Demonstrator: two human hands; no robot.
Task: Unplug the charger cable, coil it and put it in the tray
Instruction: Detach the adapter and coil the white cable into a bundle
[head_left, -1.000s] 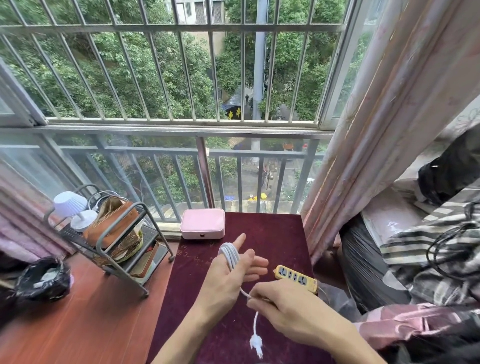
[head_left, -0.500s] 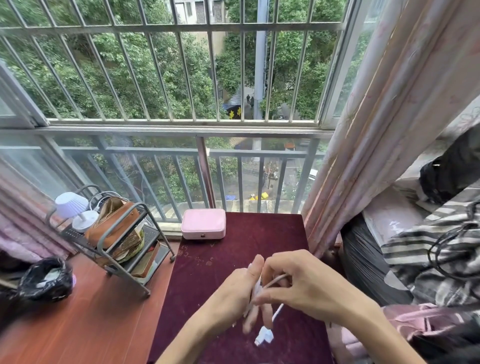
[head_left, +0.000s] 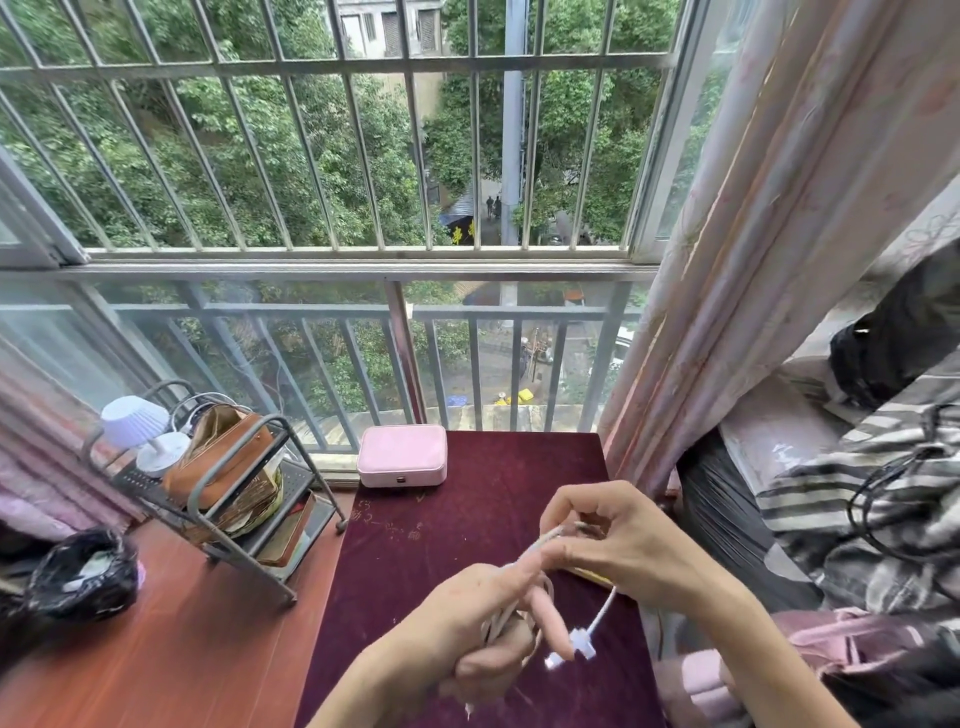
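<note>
Head view: we see both hands close together above the dark red table (head_left: 483, 499), near its right edge. The left hand (head_left: 457, 623) is half closed, and the white charger cable (head_left: 545, 538) is wound in several loops round its fingers (head_left: 553, 623). One finger points down and out past the loops while the others curl in under the bundle. From the top of that hand a short stretch of cable runs up and to the right into the right hand (head_left: 628, 551). There the thumb and bent fingers (head_left: 571, 504) pinch it at the tips, and the rest of the hand stays loosely curled. The free tail drops below the right hand and ends in a small white plug (head_left: 582, 636), which hangs just beside the left hand's down-pointing finger, clear of the tabletop. The cable is entirely in the hands. A pink case (head_left: 402, 454) sits at the far edge of the table, and a grey wire rack (head_left: 304, 475) stands off to the left.
</note>
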